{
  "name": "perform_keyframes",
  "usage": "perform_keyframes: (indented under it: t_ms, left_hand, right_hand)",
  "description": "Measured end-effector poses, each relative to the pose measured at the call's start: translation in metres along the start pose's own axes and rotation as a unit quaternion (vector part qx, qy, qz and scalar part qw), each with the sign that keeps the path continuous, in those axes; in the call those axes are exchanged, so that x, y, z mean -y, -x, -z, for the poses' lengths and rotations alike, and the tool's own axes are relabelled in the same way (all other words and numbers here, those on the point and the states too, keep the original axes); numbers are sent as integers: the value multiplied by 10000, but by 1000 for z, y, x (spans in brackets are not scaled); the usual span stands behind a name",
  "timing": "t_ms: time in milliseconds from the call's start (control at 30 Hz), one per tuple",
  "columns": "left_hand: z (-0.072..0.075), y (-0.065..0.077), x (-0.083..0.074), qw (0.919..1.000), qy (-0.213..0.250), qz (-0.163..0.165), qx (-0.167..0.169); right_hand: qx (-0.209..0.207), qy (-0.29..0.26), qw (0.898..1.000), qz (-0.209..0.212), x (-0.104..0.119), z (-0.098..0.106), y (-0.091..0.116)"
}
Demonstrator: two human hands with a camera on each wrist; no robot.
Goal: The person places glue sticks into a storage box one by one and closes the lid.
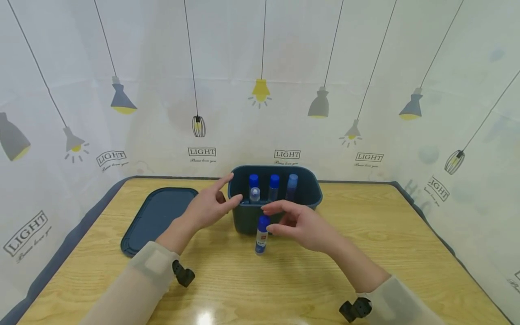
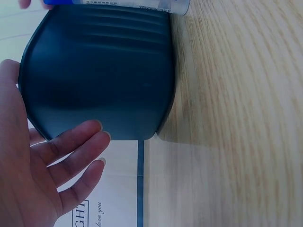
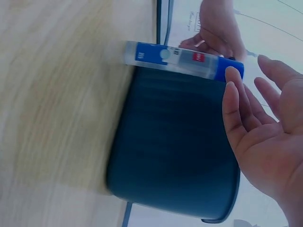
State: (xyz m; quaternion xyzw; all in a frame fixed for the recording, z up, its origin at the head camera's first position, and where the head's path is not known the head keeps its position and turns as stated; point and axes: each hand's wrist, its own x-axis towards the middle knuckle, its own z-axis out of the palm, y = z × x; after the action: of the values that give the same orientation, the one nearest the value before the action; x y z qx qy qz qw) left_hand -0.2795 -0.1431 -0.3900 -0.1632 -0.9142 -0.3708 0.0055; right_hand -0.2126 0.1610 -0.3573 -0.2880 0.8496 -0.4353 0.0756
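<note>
A blue-capped glue stick (image 1: 262, 239) with a white and blue label stands upright on the table, in front of the dark blue bin (image 1: 243, 219). My right hand (image 1: 306, 225) is at its cap, fingertips by the top and thumb by the right side. In the right wrist view the fingertips (image 3: 231, 87) meet the blue cap, while the thumb is held apart. My left hand (image 1: 209, 205) touches the bin's left end, its index finger and thumb along the rim. Its other fingers (image 2: 85, 146) extend loosely beside the outer wall. Inside the bin stand several similar tubes (image 1: 274, 183).
A dark blue lid (image 1: 162, 214) lies flat on the wooden table (image 1: 227, 289), left of the bin. Behind the table hangs a white cloth (image 1: 227, 58) printed with lamps, which also encloses both sides.
</note>
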Motion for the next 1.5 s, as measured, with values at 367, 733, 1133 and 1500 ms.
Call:
perform_keyframes:
  t_ms: [367, 733, 1133, 1500]
  left_hand:
    - [-4, 1, 5, 10000, -1, 21, 0]
    - [-4, 0, 4, 10000, 11, -48, -16]
    - [-3, -1, 4, 10000, 34, -89, -30]
    - [-1, -2, 4, 10000, 39, -75, -21]
  right_hand:
    - [179, -21, 9996, -200, -16, -20, -4]
    - [18, 34, 9997, -238, -25, -28, -6]
    - [-262, -80, 9989, 369, -6, -19, 5]
    - [-703, -228, 9933, 892, 28, 15, 13]
